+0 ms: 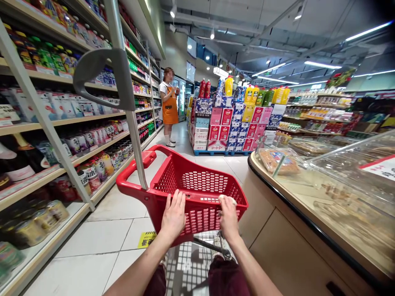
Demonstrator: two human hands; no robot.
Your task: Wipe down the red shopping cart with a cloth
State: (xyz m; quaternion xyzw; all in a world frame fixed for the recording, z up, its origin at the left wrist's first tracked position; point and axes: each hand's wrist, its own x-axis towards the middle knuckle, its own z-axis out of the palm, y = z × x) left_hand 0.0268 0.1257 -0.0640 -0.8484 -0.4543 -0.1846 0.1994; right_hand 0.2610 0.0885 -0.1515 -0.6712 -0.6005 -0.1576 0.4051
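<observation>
Bare forearms (pixel 145 259), left hand (pixel 174 213) spread flat on red basket's (pixel 202 205) near side, right hand (pixel 228 218) holding white wad (pixel 233 202)

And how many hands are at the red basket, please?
2: left hand at the near side of the basket, right hand farther right along it, over something white.

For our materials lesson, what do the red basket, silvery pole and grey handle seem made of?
Red basket: probably glossy moulded plastic; highlights edge its rim. Silvery pole: likely polished metal; bright streaks run along it. Grey handle: perhaps matt plastic; dull, soft shading.
</observation>
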